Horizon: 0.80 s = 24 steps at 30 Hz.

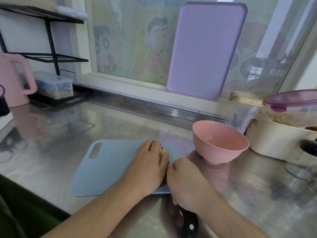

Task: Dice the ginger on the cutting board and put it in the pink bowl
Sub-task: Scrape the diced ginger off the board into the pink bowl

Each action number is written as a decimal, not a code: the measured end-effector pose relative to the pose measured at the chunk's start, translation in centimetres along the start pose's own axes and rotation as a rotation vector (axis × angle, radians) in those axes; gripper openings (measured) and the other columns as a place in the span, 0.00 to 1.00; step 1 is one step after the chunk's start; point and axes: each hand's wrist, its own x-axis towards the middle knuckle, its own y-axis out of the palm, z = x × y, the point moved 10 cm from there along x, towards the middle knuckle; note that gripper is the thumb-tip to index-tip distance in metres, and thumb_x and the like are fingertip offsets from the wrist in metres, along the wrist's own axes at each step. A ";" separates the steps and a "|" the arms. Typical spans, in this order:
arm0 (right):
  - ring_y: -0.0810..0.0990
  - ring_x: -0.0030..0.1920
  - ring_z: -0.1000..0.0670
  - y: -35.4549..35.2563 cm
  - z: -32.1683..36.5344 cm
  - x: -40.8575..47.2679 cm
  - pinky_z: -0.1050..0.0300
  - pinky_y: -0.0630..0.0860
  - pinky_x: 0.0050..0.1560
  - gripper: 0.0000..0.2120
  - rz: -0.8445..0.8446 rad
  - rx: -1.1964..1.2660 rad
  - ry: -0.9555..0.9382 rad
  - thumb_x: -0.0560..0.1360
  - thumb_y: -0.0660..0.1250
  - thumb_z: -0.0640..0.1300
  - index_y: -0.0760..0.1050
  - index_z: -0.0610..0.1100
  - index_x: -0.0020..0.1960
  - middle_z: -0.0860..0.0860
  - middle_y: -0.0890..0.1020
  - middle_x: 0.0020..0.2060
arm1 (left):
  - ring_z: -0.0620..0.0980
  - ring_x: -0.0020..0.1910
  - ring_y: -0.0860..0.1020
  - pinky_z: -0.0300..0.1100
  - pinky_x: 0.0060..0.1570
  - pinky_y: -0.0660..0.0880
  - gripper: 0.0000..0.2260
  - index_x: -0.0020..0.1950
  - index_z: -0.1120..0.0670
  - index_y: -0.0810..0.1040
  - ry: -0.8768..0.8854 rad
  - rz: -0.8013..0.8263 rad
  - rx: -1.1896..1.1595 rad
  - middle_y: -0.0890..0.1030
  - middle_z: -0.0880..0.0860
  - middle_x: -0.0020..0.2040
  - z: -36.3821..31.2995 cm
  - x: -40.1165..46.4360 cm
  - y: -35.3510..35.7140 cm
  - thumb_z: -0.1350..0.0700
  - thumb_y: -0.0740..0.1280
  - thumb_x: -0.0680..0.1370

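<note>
A pale blue cutting board [106, 169] lies on the steel counter. A small heap of yellowish ginger [162, 152] sits on its right part, mostly covered by my left hand [149, 165], whose fingers press down on it. My right hand [187, 184] is closed round the black handle of a knife [189, 222]; the blade is hidden between the two hands. The pink bowl [221, 143] stands just right of the board, and I see nothing inside it.
A purple tray [205, 50] leans on the window behind. A cream pot [274, 140] and a lidded container [295, 100] stand at the right, a pink kettle [13, 81] and a black rack [51, 48] with a clear box [54, 85] at the left.
</note>
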 end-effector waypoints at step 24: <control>0.78 0.41 0.42 0.0 0.8 0.2 0.44 0.83 0.51 0.11 0.061 -0.048 -0.095 0.85 0.55 0.44 0.72 0.42 0.48 0.38 0.81 0.44 | 0.36 0.48 0.76 0.27 0.43 0.69 0.06 0.44 0.45 0.79 -0.057 -0.295 -0.204 0.80 0.41 0.47 0.2 0.2 -2.7 0.54 0.70 0.80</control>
